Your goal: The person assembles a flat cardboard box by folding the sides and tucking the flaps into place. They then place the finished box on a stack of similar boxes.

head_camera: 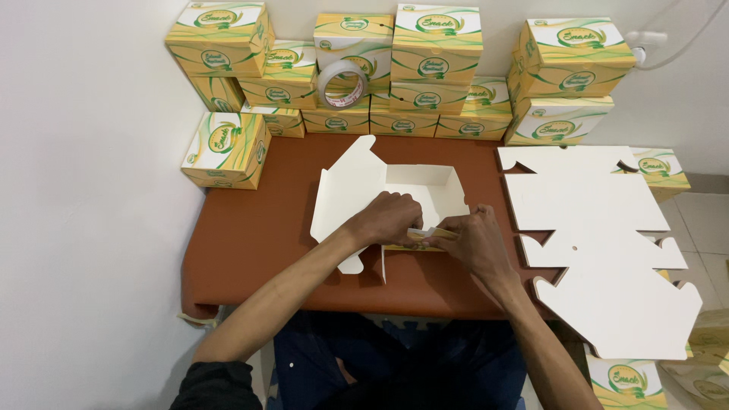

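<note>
- My left hand [391,216] presses, fingers curled, on the half-folded carton [380,193], matte white card, mid-bench.
- My right hand [469,239] pinches the carton's near flap [425,235]; its yellow-green printed face is just showing.
- Fingertips are hidden by the fold, so the exact grip is unclear.
- Bench [250,235]: smooth, rust-brown.
- Flat die-cut blanks [600,243] are stacked at right, notched edges.
- Finished boxes [437,45] are glossy and stacked behind; a clear tape roll [342,83] leans there.
</note>
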